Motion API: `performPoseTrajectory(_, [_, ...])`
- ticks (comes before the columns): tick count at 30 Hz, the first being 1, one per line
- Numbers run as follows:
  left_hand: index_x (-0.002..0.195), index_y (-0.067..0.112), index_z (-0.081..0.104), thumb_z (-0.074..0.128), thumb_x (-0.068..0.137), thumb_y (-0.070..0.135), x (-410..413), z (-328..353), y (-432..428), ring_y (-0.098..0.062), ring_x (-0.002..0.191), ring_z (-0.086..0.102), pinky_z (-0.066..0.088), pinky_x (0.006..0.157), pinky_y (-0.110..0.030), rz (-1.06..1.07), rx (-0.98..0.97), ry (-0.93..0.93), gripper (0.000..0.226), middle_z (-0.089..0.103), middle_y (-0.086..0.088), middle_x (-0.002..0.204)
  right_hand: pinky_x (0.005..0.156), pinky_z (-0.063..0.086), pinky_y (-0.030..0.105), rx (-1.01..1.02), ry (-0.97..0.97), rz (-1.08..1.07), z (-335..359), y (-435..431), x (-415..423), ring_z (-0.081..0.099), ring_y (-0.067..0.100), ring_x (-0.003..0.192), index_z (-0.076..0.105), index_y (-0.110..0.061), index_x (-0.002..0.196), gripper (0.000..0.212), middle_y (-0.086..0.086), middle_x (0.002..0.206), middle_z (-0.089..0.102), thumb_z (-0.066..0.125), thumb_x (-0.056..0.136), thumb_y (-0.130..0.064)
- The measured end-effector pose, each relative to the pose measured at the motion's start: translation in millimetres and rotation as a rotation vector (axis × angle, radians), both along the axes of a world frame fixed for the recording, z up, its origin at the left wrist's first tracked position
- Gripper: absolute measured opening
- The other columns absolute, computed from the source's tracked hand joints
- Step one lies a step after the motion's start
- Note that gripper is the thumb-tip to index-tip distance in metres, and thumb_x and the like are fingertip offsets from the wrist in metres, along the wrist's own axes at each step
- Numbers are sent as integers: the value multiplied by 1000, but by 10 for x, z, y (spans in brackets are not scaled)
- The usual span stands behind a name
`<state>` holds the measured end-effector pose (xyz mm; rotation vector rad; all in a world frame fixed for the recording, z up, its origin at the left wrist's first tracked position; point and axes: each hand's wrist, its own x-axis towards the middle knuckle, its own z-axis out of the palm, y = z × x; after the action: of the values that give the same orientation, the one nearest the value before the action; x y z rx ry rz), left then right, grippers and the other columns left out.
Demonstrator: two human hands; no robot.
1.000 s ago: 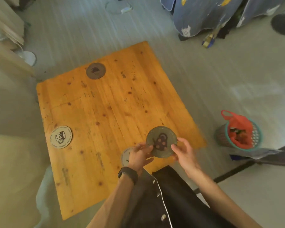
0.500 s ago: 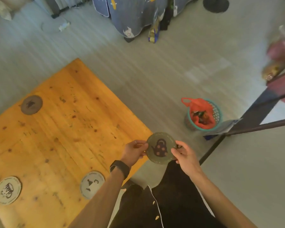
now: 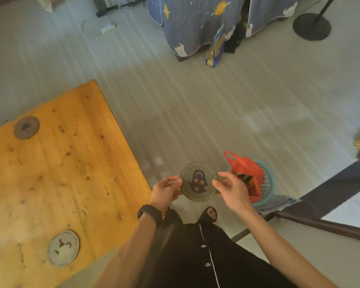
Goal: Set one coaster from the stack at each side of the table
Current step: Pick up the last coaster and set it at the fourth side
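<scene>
A round green coaster (image 3: 198, 181) with a dark teapot print is held flat between both hands, over the floor just right of the table's corner. My left hand (image 3: 166, 191) pinches its left rim and my right hand (image 3: 229, 188) pinches its right rim. The wooden table (image 3: 56, 179) fills the left side. A dark coaster (image 3: 26, 128) lies near its far edge. A pale grey coaster (image 3: 63, 248) lies near its near edge.
A teal basket with a red bag (image 3: 250, 179) stands on the floor just right of my hands. A blue patterned cloth (image 3: 197, 21) hangs at the top, a black round stand base (image 3: 311, 26) beside it. A dark rail (image 3: 324, 225) crosses the lower right.
The view has swung right, so the table has slid left and the third table coaster has left the frame. My hands with the green coaster have moved off the table's corner, over the floor.
</scene>
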<state>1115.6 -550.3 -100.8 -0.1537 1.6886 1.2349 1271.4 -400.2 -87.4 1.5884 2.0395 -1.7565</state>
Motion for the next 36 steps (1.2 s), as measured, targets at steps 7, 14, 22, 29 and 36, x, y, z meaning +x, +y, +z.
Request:
performPoseTrajectory(7, [103, 8, 61, 65, 92, 15, -412, -53, 240, -12, 67, 66, 51, 52, -15, 232, 22, 3, 13, 68, -10, 95, 90, 57, 37, -30, -13, 146, -89, 442, -736, 67, 8, 88, 62, -21, 120, 29, -16, 94, 65, 69, 94, -29])
performPoseTrajectory(14, [98, 10, 62, 66, 91, 14, -1093, -263, 330, -15, 66, 64, 49, 47, -16, 496, 31, -64, 9, 68, -11, 94, 74, 54, 23, -12, -32, 355, -154, 722, -1903, 68, 11, 82, 62, -18, 113, 22, 0, 98, 72, 69, 94, -24])
performPoseTrajectory(22, [102, 11, 61, 65, 92, 18, -1838, -275, 128, -18, 68, 66, 46, 60, -27, 768, -3, -71, 12, 69, -9, 94, 81, 53, 29, 43, -96, 736, -115, 703, -3306, 68, 14, 90, 63, -25, 112, 22, -6, 98, 71, 69, 92, -31])
performPoseTrajectory(29, [100, 9, 63, 65, 92, 19, -2161, -336, -117, -19, 65, 65, 47, 58, -29, 1143, -19, -93, 12, 69, -10, 93, 74, 54, 27, 70, -112, 1135, -200, 334, -4447, 67, 11, 88, 61, -31, 105, 17, -9, 95, 71, 70, 91, -33])
performPoseTrajectory(36, [105, 7, 64, 64, 93, 19, -2518, -442, -39, -19, 66, 67, 47, 62, -32, 1561, -131, -140, 17, 68, -7, 92, 89, 57, 46, 62, -164, 1568, -583, -69, -5577, 71, 14, 86, 62, -38, 91, 11, -10, 91, 74, 72, 87, -37])
